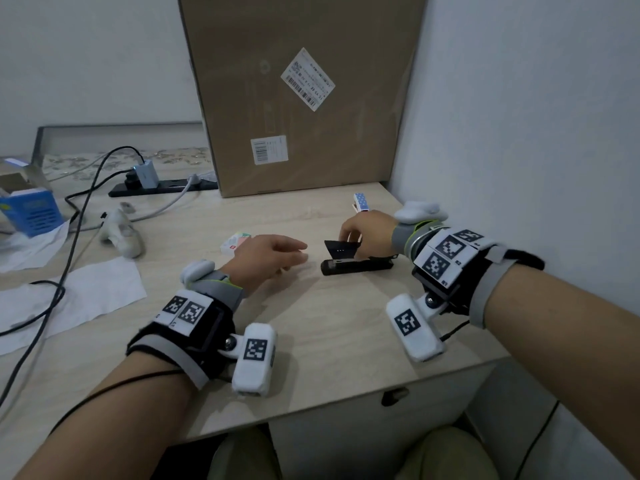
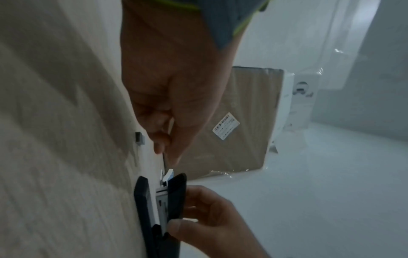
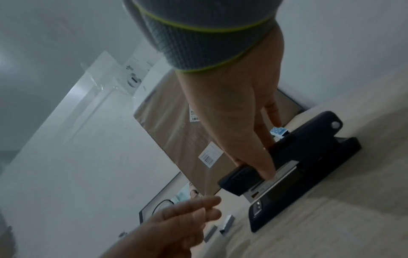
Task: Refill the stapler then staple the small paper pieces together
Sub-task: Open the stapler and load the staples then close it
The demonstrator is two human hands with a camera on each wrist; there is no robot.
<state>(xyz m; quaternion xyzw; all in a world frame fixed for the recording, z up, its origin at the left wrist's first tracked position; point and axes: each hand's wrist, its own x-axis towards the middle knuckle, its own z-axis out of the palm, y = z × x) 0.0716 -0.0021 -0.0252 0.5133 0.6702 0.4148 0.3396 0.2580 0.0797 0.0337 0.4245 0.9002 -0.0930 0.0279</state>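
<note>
The head view looks down and forward over the bench (image 1: 329, 327) toward its far right corner, while both wrist views sit close along the fingers, sharing the stapler (image 1: 356, 266).

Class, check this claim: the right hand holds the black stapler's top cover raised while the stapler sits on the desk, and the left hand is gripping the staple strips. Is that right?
One error: the left hand grips nothing. The right wrist view shows it open, apart from the staple strips lying on the desk. The right hand does hold the stapler cover raised.
</note>
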